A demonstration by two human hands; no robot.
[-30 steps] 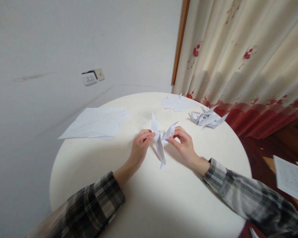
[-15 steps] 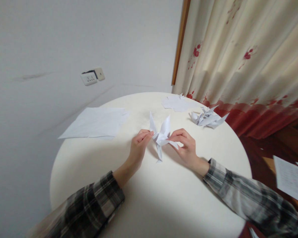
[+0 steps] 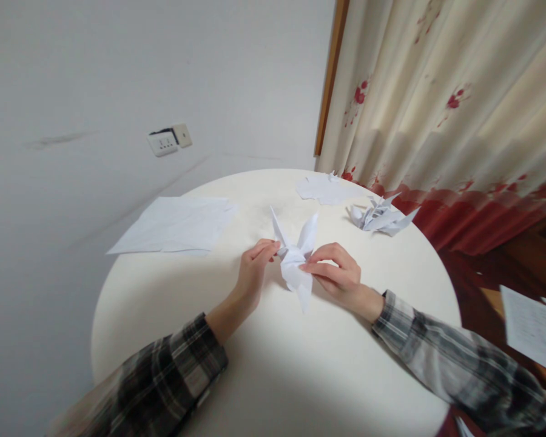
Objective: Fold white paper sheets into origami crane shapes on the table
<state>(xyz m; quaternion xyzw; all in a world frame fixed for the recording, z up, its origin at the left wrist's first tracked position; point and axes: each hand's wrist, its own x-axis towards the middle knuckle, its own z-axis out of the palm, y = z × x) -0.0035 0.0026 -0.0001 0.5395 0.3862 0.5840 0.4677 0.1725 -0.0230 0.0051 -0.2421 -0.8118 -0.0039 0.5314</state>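
Observation:
Between my hands is a white folded paper crane (image 3: 295, 264), held just over the round white table (image 3: 264, 364). Two pointed parts stick up at its far side, and a broad flap hangs toward me, ending in a point. My left hand (image 3: 256, 267) pinches the crane's left side between thumb and fingers. On the other side, my right hand (image 3: 339, 272) is closed on the near flap, its fingertips at the crane's middle. The paper under my fingertips is hidden.
Flat sheets of white paper (image 3: 177, 224) lie at the table's left, against the wall. Several folded paper cranes (image 3: 382, 217) sit in a heap at the right. Paper pieces (image 3: 323, 189) lie at the far edge. A patterned curtain (image 3: 437, 121) hangs behind.
The crane's near right part has swung down and toward me with my right fingers, covering the thin point there. The two far points have spread further apart. My left hand has barely moved.

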